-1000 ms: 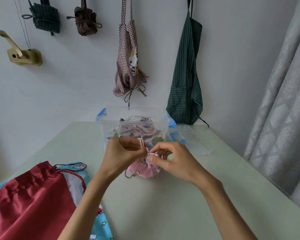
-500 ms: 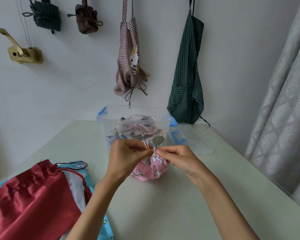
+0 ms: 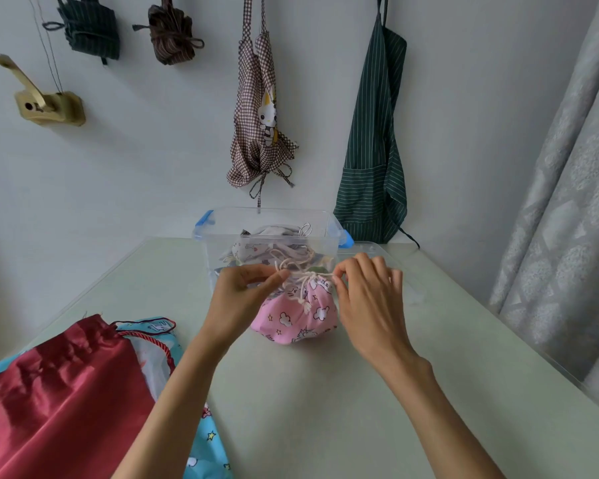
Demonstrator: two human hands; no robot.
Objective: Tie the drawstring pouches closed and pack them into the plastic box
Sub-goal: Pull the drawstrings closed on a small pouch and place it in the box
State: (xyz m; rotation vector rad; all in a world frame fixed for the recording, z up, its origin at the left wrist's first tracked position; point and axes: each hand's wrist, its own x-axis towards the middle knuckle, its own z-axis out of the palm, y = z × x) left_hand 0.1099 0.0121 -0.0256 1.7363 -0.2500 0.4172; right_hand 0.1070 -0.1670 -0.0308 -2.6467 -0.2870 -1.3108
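A small pink drawstring pouch with cartoon prints stands on the pale green table, its mouth gathered. My left hand pinches one end of its cream drawstring on the left. My right hand pinches the other end on the right, and the cord runs taut between them over the pouch's neck. Just behind stands the clear plastic box with blue latches, holding several pouches.
A dark red satin drawstring bag lies at the front left over a light blue printed bag. The box's clear lid lies to the right of the box. Aprons hang on the wall; a grey curtain stands at right.
My hands have moved apart sideways, drawing the cord ends out to left and right. The pouch now shows more fully between them, with its neck cinched.
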